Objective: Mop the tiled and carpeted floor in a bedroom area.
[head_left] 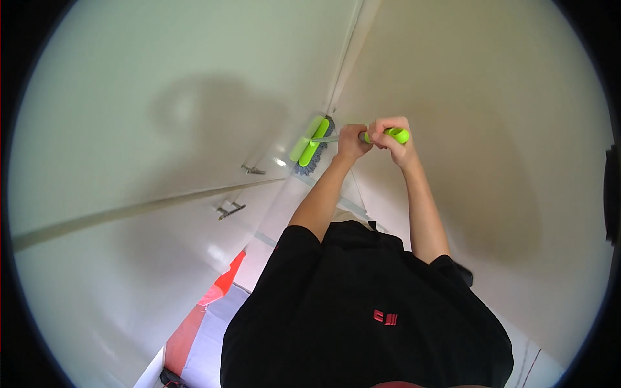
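A mop with a bright green head (314,143) and a grey shaggy pad lies against the foot of the glossy pale door panel, near the corner. Its green shape is mirrored in that panel. My left hand (354,141) is closed around the grey pole, nearer the mop head. Higher up, my right hand (392,141) is wrapped around the green grip, whose looped end sticks out to its right. Part of the pole is hidden by my hands.
Pale glossy doors (97,129) stand on the left, carrying metal handles (252,170), with a gap between the panels. A beige surface (479,97) rises on the right. Red material (223,281) lies at the lower left, and a small dark object (172,377) is below it.
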Tool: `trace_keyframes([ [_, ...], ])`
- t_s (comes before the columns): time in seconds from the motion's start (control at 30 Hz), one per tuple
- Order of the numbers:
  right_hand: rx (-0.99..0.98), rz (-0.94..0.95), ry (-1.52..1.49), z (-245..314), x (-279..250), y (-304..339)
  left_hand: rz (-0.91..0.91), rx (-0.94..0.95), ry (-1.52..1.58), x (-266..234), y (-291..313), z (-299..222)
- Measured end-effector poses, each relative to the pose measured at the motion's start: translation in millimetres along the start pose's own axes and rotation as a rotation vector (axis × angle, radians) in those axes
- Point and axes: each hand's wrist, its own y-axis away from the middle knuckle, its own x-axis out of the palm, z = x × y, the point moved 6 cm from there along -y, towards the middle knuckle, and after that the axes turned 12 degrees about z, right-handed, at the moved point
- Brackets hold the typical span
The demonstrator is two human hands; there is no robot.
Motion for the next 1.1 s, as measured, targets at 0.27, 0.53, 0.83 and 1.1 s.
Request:
trace_keyframes([
  [0.27,-0.039,-0.162,-0.060,-11.1,-41.3,-26.4,0.069,-0.089,0.116,0.6,-46.6,1.4],
  [0.53,-0.053,-0.324,-0.010,-8.0,-14.4,26.9,0.137,0.107,0.134,16.7,-10.6,-16.9],
  [0.83,-0.009,-0.454,0.179,0.8,108.8,150.3,0.365,0.371,0.176,25.0,127.7,-41.1],
  [1.1,-0.091,-0.807,0.150,9.7,235.9,264.8,0.672,0.546,0.229,38.0,263.9,-65.6],
])
